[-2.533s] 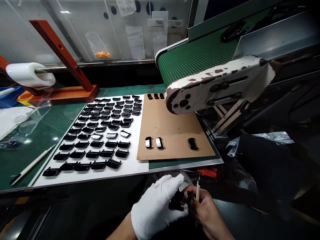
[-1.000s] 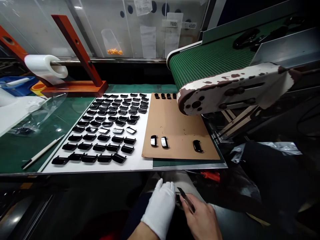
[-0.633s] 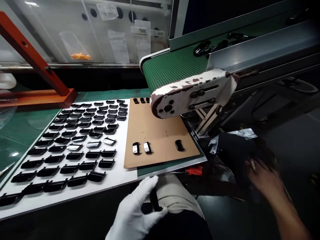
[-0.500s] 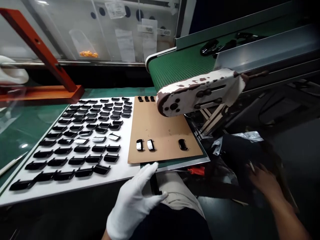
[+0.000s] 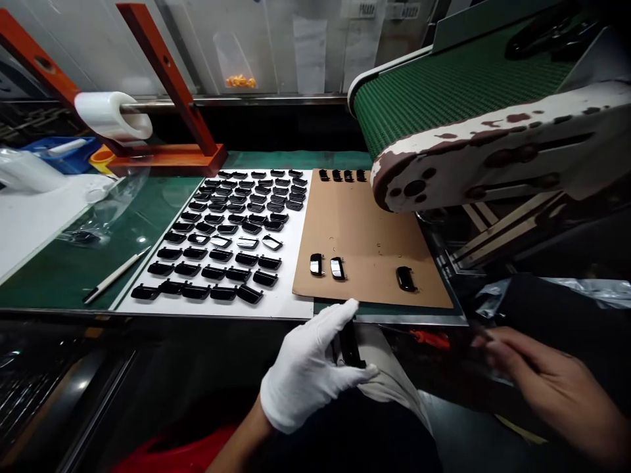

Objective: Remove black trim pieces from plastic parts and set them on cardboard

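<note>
- White cotton glove covers your left hand, which sits low at centre, just below the table edge, palm turned inward and fingers curled in a narrow grip.
- That grip holds a glossy black moulded part upright; your gloved fingers hide its lower end, so you cannot see its whole shape.
- Your bare right hand reaches out low on the right, its fingers drawn close together. A thin dark sliver shows at the fingertips, but blur hides what it is, and you cannot tell whether it is held.
- Your forearm on that side runs out of view at the lower right edge.
- Beige trousers show on your lap beneath the gloved hand.
- A white board carries rows of black moulded parts, a few with chrome faces.
- A brown cardboard sheet beside it bears two chrome-faced parts, one black part and a row of four small black parts along the far edge.
- The green conveyor belt carries dark parts, cut off by the top of the view, past a chipped white end plate.
- A blue crate at far left has a white object lying in it, too small to name.
</note>
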The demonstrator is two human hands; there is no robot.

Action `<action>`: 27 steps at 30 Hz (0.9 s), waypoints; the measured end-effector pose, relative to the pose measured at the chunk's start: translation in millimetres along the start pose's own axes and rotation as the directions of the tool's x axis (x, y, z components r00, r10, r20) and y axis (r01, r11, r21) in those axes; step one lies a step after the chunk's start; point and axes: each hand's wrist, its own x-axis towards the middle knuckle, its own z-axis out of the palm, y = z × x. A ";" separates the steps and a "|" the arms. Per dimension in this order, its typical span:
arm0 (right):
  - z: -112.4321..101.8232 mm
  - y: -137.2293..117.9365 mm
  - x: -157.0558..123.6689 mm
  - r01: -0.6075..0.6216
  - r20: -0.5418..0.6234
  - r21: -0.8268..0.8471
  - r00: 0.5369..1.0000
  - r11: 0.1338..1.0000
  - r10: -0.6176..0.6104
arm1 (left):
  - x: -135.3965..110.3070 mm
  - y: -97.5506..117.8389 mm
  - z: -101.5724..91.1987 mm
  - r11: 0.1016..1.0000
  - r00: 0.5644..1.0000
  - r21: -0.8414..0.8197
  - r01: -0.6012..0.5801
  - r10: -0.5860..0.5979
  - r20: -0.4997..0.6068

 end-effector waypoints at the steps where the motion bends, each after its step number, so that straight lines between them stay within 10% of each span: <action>1: 3.7 -17.7 5.6 0.022 0.110 0.113 0.993 0.993 -0.035 | -1.3 1.0 -0.2 1.000 1.000 -0.009 0.008 -0.008 0.006; 15: 16.6 -112.6 38.1 0.234 0.527 0.157 0.802 0.959 -0.282 | -15.2 19.9 -8.6 0.997 0.999 -0.061 0.043 -0.043 0.012; 27: 31.7 -126.0 30.0 0.458 0.397 -0.326 0.860 0.827 -0.321 | -12.7 29.3 -6.1 0.955 0.982 -0.235 0.183 -0.169 0.079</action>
